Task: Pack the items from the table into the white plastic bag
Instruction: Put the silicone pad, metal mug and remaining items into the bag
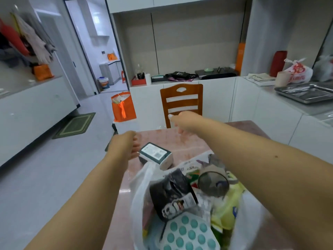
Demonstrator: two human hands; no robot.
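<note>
The white plastic bag (142,184) stands open on the pink table (191,141) right in front of me. Inside it lie a black packet (171,193), a white tray with teal dots (189,233), a yellow-green packet (227,212) and a round dark lid (213,181). Just behind the bag's rim is a white and dark-green box (155,154). My left hand (124,145) holds that box by its left end, fingers against its side. My right hand (185,121) hovers over the far part of the table, blurred, fingers hanging loosely, nothing in it.
A wooden chair (181,101) stands at the table's far edge. An orange bag (123,107) sits on the floor to its left. A counter on the right carries a metal tray (306,92) and a red-printed plastic bag (297,71).
</note>
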